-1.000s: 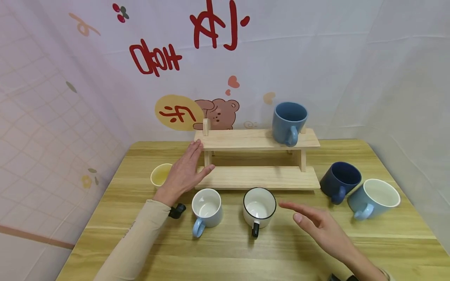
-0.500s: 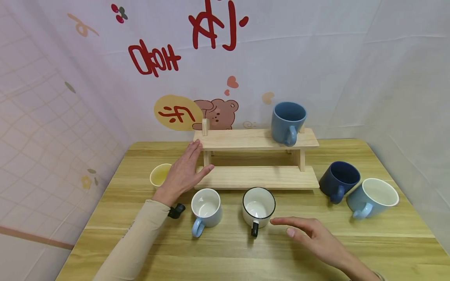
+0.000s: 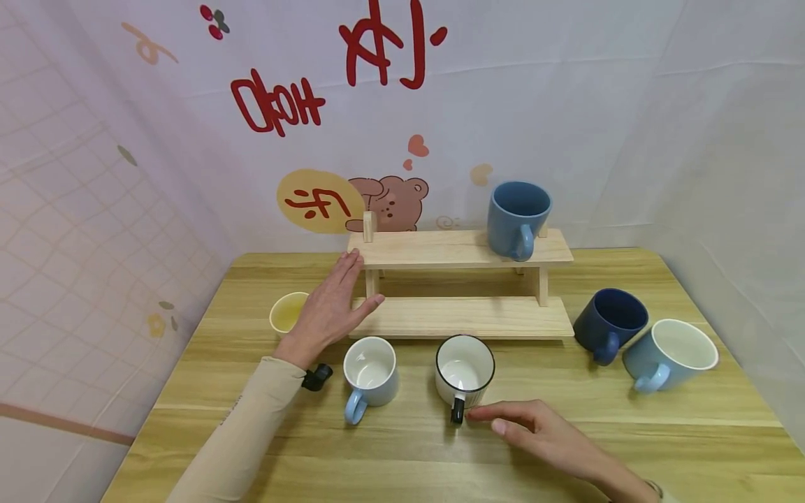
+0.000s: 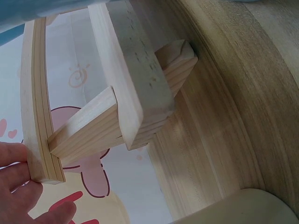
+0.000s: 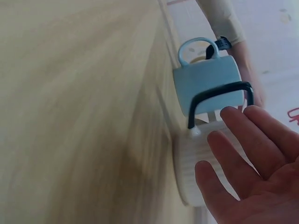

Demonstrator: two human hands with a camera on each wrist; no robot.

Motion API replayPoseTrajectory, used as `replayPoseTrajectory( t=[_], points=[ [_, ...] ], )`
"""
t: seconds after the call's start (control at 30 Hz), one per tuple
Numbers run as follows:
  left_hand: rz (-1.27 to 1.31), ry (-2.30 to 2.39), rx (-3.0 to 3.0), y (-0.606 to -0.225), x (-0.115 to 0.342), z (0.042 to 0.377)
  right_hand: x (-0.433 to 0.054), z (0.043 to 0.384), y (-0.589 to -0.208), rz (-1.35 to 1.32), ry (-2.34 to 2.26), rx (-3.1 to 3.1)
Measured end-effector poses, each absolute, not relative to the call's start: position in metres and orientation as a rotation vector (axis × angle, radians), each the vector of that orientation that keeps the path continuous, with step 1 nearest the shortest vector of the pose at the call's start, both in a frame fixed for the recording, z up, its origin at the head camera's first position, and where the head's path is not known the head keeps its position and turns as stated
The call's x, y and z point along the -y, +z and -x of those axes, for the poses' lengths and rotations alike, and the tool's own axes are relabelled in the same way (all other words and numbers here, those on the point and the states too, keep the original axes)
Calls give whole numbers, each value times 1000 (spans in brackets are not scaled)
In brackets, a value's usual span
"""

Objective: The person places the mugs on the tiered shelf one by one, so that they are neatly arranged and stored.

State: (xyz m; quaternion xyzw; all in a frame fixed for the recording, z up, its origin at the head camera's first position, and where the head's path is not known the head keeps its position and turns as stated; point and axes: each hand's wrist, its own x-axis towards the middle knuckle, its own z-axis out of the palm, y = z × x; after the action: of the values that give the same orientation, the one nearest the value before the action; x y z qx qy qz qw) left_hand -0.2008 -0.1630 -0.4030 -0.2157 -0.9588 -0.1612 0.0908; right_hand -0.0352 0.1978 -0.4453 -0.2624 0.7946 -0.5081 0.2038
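My left hand (image 3: 330,307) rests its fingertips on the left end of the upper board of a two-tier wooden shelf (image 3: 434,250), thumb spread apart. The left wrist view shows its fingers (image 4: 14,175) against the board's end. My right hand (image 3: 541,436) is beside the black handle of a white mug (image 3: 464,374) with a dark rim. In the right wrist view its fingers (image 5: 243,149) are extended, close to that handle; whether they touch it I cannot tell. A light blue mug (image 3: 371,374) with a white inside stands left of the white mug.
A blue mug (image 3: 517,220) stands on the shelf's upper right. A navy mug (image 3: 608,325) and another light blue mug (image 3: 669,356) are at the table's right. Left of the shelf, a yellow cup (image 3: 288,312) is partly hidden by my left hand. Behind hangs a printed white cloth (image 3: 566,105).
My right hand has moved left and nearer to me, from the white mug's right side to beside its handle. My left hand has stayed on the shelf.
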Motion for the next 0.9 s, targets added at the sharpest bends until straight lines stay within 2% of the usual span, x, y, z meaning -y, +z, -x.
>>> replayPoseTrajectory(
  t=[0.57, 0.9],
  points=[
    [646, -470, 2850, -402, 161, 200, -179, 43, -458, 669, -1501, -2169],
    [646, -464, 2844, -403, 162, 199, -169, 45, -460, 763, -1634, -1976]
  ],
)
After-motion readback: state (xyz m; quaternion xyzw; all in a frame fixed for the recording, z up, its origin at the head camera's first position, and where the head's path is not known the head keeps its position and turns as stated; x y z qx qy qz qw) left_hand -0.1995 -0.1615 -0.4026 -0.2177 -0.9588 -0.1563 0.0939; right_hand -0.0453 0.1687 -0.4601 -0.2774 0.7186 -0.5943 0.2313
